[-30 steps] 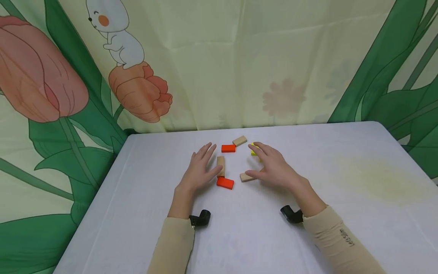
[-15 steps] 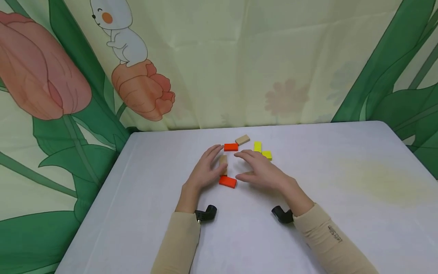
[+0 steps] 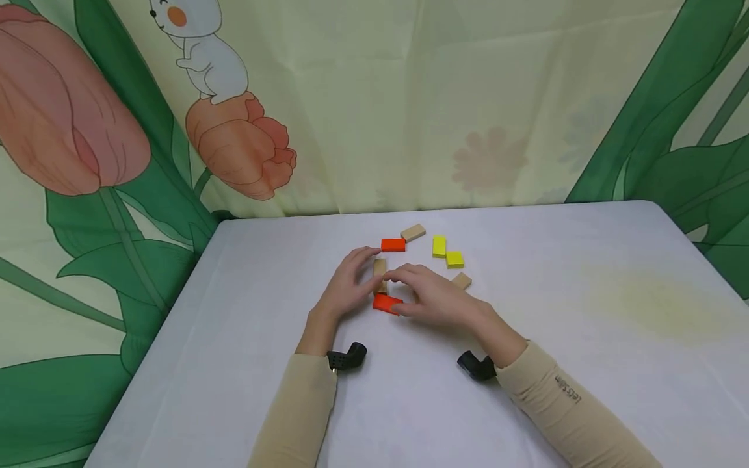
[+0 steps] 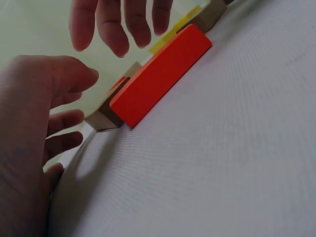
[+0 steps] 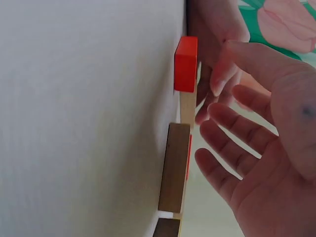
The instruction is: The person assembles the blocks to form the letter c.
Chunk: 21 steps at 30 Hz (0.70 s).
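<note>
My left hand [image 3: 345, 286], fingers spread and loosely bent, stands beside an upright-lying plain wooden block [image 3: 380, 267] on the table. Below that block lies a red block [image 3: 384, 303]; in the left wrist view the same red block [image 4: 160, 74] leans close to plain wood. Over the red block's right end reaches my right hand [image 3: 433, 296], with its thumb near the block and its fingers relaxed. In the right wrist view this hand [image 5: 261, 173] holds nothing, and a gap shows between its fingers and the red block [image 5: 186, 69]. Whether the left fingertips touch the plain block cannot be told.
Farther back are another red block [image 3: 393, 245] and a plain block [image 3: 413, 233] at its corner. Two yellow blocks [image 3: 447, 252] meet on the right, with a plain block [image 3: 461, 281] partly behind my right hand. All lie on a white-covered table [image 3: 585, 364] before a printed curtain [image 3: 374, 117].
My right hand has moved left, from beside the yellow blocks to over the near red block, uncovering the yellow ones. My left hand has barely shifted. The blocks look unmoved.
</note>
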Each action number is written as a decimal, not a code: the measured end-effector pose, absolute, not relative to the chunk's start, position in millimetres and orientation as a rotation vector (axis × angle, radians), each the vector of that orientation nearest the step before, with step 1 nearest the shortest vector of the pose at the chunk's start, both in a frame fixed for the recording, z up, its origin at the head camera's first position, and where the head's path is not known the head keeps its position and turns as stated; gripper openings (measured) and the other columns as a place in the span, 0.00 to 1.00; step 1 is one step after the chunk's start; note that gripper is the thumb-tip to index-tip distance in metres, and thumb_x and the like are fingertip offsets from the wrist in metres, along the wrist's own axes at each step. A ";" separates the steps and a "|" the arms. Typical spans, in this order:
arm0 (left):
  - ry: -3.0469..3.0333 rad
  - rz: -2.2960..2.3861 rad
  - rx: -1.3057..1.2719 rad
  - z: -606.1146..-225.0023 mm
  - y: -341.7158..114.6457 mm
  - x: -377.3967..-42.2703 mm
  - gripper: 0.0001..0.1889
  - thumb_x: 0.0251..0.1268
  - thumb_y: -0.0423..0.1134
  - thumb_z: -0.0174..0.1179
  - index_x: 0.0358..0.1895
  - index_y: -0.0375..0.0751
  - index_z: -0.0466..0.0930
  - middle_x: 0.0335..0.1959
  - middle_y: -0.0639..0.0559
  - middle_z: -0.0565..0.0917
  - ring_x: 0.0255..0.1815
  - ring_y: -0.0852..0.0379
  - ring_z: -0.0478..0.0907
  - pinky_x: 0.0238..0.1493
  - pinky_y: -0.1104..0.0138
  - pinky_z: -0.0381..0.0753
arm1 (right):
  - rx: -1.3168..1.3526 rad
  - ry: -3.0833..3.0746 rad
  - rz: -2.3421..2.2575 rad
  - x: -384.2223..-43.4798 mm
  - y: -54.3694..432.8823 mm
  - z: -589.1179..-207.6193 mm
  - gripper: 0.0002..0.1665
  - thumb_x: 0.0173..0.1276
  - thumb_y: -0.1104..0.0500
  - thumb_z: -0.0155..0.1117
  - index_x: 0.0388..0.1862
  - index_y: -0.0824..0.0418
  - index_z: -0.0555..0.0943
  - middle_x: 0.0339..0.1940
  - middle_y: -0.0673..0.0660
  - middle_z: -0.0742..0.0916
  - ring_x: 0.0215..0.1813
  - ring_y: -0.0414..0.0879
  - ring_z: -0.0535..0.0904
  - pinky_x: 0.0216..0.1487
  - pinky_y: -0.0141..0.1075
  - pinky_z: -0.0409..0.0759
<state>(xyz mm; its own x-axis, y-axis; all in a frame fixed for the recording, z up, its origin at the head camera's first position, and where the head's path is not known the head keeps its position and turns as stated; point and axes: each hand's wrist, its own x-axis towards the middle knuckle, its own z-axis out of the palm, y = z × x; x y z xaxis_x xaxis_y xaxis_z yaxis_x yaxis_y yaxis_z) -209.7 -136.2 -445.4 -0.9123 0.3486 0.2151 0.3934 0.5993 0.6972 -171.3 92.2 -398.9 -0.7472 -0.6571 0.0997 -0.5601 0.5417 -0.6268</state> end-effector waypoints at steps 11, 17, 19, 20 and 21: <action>-2.778 -1.189 -0.673 -444.9 -132.1 -213.3 0.24 0.66 0.44 0.60 0.65 0.46 0.76 0.67 0.51 0.73 0.70 0.53 0.66 0.71 0.52 0.64 | -1.110 2.653 -0.881 -170.8 93.8 -401.2 0.26 0.69 0.54 0.70 0.66 0.51 0.79 0.56 0.50 0.81 0.55 0.45 0.75 0.56 0.40 0.76; -2.810 -1.174 -0.633 -442.4 -134.0 -213.8 0.21 0.62 0.39 0.59 0.59 0.47 0.78 0.64 0.52 0.76 0.68 0.54 0.66 0.71 0.53 0.64 | -1.175 2.637 -0.875 -170.6 89.4 -401.0 0.23 0.69 0.56 0.70 0.63 0.55 0.80 0.52 0.51 0.82 0.51 0.45 0.75 0.53 0.39 0.77; -2.818 -1.172 -0.635 -442.4 -133.8 -213.4 0.20 0.61 0.39 0.60 0.59 0.47 0.78 0.64 0.52 0.76 0.68 0.53 0.66 0.71 0.53 0.64 | -1.172 2.642 -0.864 -169.1 88.6 -401.7 0.23 0.69 0.57 0.70 0.62 0.56 0.80 0.51 0.51 0.83 0.51 0.45 0.76 0.53 0.39 0.77; -2.819 -1.175 -0.639 -442.5 -133.5 -213.0 0.20 0.61 0.39 0.60 0.58 0.46 0.78 0.63 0.52 0.76 0.68 0.53 0.66 0.71 0.52 0.64 | -1.170 2.647 -0.857 -168.2 88.4 -402.3 0.22 0.69 0.57 0.70 0.62 0.57 0.81 0.51 0.51 0.83 0.51 0.45 0.76 0.53 0.39 0.77; -2.819 -1.178 -0.643 -443.0 -133.2 -212.6 0.20 0.61 0.39 0.60 0.58 0.46 0.78 0.63 0.52 0.77 0.68 0.53 0.66 0.72 0.53 0.64 | -1.170 2.652 -0.847 -167.3 88.4 -403.1 0.22 0.69 0.58 0.70 0.62 0.57 0.81 0.51 0.51 0.83 0.51 0.45 0.76 0.53 0.39 0.77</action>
